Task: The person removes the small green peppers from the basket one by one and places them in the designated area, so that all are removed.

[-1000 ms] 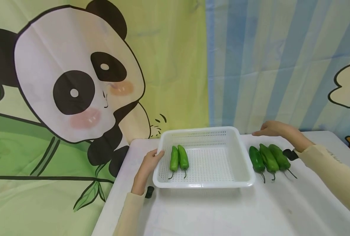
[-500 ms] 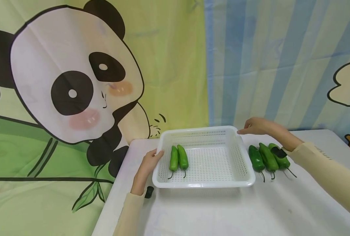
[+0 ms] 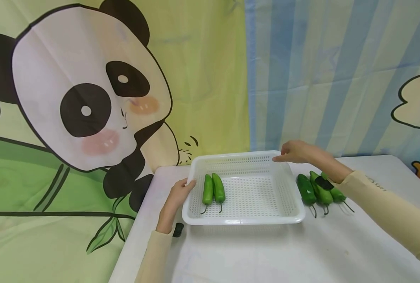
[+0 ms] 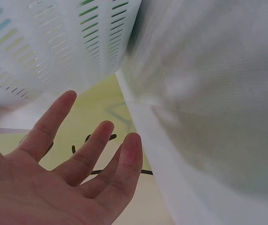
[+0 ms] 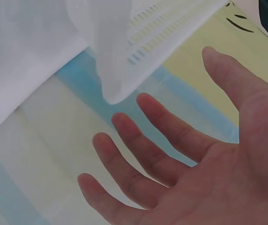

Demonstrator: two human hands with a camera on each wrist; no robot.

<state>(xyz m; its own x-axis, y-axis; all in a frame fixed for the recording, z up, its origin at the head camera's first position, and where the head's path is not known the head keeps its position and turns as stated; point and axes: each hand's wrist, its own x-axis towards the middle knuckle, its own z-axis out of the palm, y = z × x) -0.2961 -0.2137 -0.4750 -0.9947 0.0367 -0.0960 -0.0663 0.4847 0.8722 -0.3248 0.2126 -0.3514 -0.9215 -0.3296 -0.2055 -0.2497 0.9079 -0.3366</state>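
Left hand (image 3: 177,195) pinches basket (image 3: 243,221) rim; right hand (image 3: 297,152) spread by far corner. Probably securing basket; next needs right-side grip.

The right hand (image 3: 296,152) has moved leftward to the white basket (image 3: 243,221)'s far right corner. Its black wrist piece (image 3: 324,183) now partly covers the middle pepper (image 3: 324,197).

The left sleeve (image 3: 155,251) and right sleeve (image 3: 385,208) are cream, the right with dark lettering (image 3: 375,183); a small black piece (image 3: 178,229) shows beside each.
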